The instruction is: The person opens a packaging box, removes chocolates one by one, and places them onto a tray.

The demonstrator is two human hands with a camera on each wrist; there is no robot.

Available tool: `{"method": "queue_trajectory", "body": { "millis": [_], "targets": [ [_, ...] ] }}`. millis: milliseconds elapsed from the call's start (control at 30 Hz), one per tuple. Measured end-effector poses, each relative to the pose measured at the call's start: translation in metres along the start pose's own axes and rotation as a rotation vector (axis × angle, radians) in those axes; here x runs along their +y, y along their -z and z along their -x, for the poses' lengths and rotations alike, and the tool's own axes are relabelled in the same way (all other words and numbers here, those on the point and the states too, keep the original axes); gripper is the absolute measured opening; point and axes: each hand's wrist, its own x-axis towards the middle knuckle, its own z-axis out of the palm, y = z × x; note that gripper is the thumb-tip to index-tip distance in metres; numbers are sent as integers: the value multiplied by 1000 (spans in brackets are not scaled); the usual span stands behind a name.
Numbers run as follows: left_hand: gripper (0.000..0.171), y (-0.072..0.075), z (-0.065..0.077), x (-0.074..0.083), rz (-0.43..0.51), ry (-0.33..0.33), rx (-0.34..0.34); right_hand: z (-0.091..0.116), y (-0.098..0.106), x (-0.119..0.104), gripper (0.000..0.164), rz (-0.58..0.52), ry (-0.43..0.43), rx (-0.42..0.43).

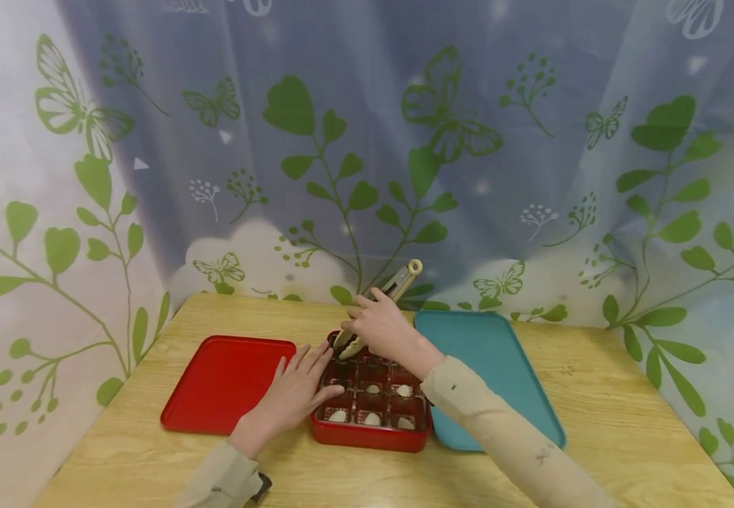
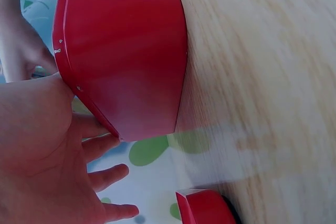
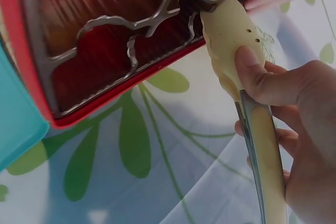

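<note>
A red box (image 1: 369, 437) stands at mid-table with a clear divided insert of several compartments. White pieces (image 1: 372, 419) lie in compartments of its front and middle rows. My right hand (image 1: 382, 326) grips metal tongs (image 1: 405, 279) with pale yellow tips and points them down into the far left compartment. In the right wrist view, thumb and fingers pinch the tongs (image 3: 231, 40) close above the tips, which look near together. With fingers spread and straight, my left hand (image 1: 287, 395) rests along the box's left rim; the left wrist view shows the box's side wall (image 2: 126, 56) beside the palm.
To the left of the box lies a flat red tray (image 1: 227, 384). A turquoise tray (image 1: 468, 339) lies close on its right, partly under my right forearm. A patterned curtain (image 1: 341, 141) hangs behind the wooden table (image 1: 601, 423).
</note>
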Motion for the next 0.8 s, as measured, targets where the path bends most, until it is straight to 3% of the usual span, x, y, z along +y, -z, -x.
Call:
{"method": "queue_trajectory", "body": {
  "millis": [300, 800],
  "targets": [
    [71, -1, 0, 0, -8, -5, -3, 26, -15, 9, 52, -82, -85, 140],
    [72, -2, 0, -1, 18, -27, 26, 74, -33, 28, 51, -223, -389, 389]
  ]
}}
